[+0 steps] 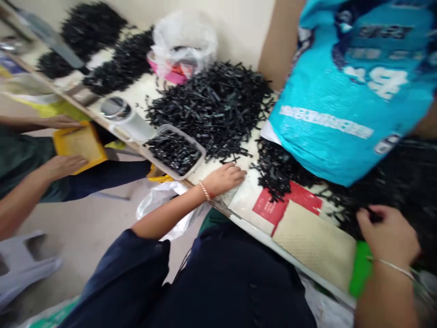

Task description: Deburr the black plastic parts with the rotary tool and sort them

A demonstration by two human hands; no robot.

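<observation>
Right-hand grip [391,232], four o'clock: fingers curl out of view, leaving unclear whether they hold any black strips [211,105]; the forearm is cropped at the bottom edge.
Left-hand grip [227,178], dial's centre: fingertip undersides hidden.
Blue sack [341,109], two o'clock: top cropped, lettering blurred, the pile behind it partly concealed.
Red card [268,207], four o'clock: small print illegible, one part beneath a beige sheet [316,241].
Pink basket [167,73], eleven o'clock: contents veiled by a clear bag [191,29].
Co-worker [20,164], nine o'clock: head out of frame.
White stool [25,264], eight o'clock: cut by the left edge.
</observation>
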